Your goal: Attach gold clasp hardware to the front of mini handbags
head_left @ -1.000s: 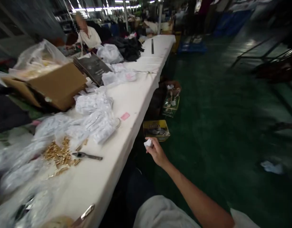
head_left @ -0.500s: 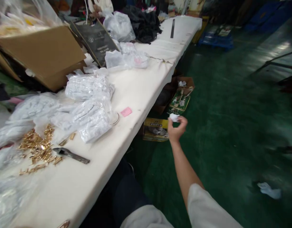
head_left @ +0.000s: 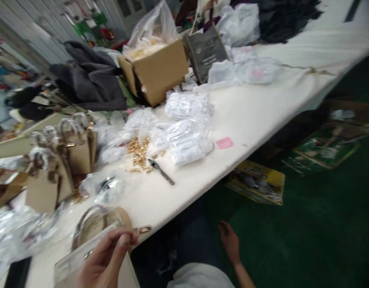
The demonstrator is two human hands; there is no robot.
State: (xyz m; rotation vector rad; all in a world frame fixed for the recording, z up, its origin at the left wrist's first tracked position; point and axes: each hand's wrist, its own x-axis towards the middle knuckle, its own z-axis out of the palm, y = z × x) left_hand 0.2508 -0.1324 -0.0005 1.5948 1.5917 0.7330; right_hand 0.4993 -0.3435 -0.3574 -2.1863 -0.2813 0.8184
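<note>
My left hand (head_left: pixel 108 260) is closed, thumb against fingers, in front of a pale handbag (head_left: pixel 64 262) at the lower left. From its fingertips sticks out a narrow strap end with a gold-coloured metal plate (head_left: pixel 143 229). Part of the bag, with its curved handle (head_left: pixel 79 228), is hidden behind this hand. Beyond the table's front edge, low over the green floor, hangs my right hand (head_left: pixel 231 244), slightly blurred. Its fingers are loosely bent and no object shows in them. Dark-handled pliers (head_left: pixel 161 171) lie beside a heap of small gold metal pieces (head_left: pixel 139 153).
White wrapped bundles (head_left: pixel 187 134) and a pink slip (head_left: pixel 224 143) lie on the white table (head_left: pixel 247 108). A cardboard box (head_left: pixel 163 68) stands behind, brown bags (head_left: pixel 46 184) at left. Below the table edge sits a yellow box (head_left: pixel 256 182) with crumpled waste.
The view has swung left, bringing the handbag and my left hand in. My right hand has lowered and drawn back; the white crumpled piece it held no longer shows in it.
</note>
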